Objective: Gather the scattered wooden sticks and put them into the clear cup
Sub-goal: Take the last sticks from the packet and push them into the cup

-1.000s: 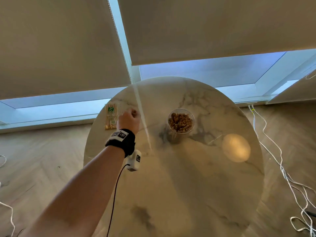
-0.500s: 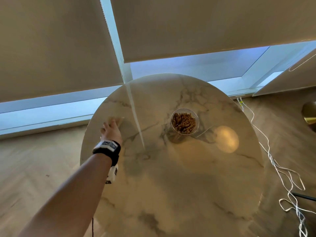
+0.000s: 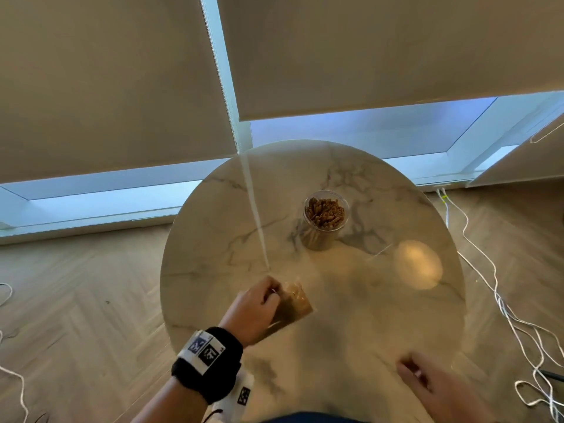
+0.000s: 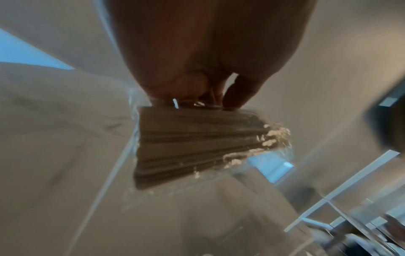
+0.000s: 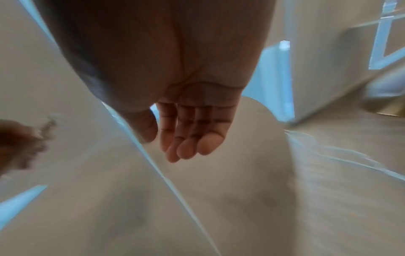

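Both hands over table: left hand (image 3: 255, 306) pinches wrapped stick packet (image 4: 197, 145); right hand (image 5: 190, 131) fingers seemingly relaxed, empty.

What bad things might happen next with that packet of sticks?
The left hand pinches the clear plastic packet of wooden sticks only by one end, so it might slip. The clear cup on the round marble table already looks full; more sticks could spill or tip it.

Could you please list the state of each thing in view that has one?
left hand: grips the packet at one end.
packet of sticks: sealed in clear wrap, held just above the table.
right hand: open, holding nothing.
clear cup: upright, full of wooden sticks.
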Demonstrator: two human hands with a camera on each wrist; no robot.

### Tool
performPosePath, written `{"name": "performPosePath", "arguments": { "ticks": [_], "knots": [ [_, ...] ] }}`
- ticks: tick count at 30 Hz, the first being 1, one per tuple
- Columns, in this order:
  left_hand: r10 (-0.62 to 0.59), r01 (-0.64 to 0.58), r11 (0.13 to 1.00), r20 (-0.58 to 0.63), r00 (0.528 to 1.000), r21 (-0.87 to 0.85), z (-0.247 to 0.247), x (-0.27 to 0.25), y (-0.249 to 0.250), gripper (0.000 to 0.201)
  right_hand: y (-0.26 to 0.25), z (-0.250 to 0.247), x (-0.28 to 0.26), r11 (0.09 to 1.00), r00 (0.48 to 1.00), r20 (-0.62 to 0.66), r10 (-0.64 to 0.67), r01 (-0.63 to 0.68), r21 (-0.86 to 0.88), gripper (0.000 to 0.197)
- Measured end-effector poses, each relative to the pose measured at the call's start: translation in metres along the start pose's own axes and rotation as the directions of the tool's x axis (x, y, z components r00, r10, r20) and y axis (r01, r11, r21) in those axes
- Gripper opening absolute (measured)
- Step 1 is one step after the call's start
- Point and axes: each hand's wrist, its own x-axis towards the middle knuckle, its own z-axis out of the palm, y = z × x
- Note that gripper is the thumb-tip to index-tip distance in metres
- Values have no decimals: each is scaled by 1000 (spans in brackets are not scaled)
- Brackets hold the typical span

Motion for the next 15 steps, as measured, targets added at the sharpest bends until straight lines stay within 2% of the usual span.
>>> {"name": "performPosePath", "arguments": {
  "ticks": [2,3,5,7,9,11,13,15],
  "knots": [
    [83,-89,993,70,994,77,7,-11,21,14,-48,-27,22,990,991,-25,-132,133,43,20],
    [122,-134,983,102,987,125,11,-14,32,16,-66,-37,33,964,965,-59,-256,259,54,19],
    [198,-229,945,148,969,234,16,-18,48,21,-100,-52,49,913,916,-45,-399,402,69,37],
    [273,-313,905,170,947,288,20,-20,60,24,-117,-58,58,873,876,17,-482,478,97,40],
    [337,-369,879,156,929,302,22,-21,68,22,-127,-61,62,860,861,39,-508,504,83,28],
    [365,-387,865,128,922,319,21,-21,71,21,-126,-60,64,854,860,-18,-510,508,112,17],
    [364,-381,862,115,924,334,20,-21,72,23,-125,-59,64,857,870,-73,-487,492,153,5],
    [348,-372,868,130,928,328,20,-21,72,22,-123,-57,63,849,863,-108,-493,504,156,5]
  ]
}}
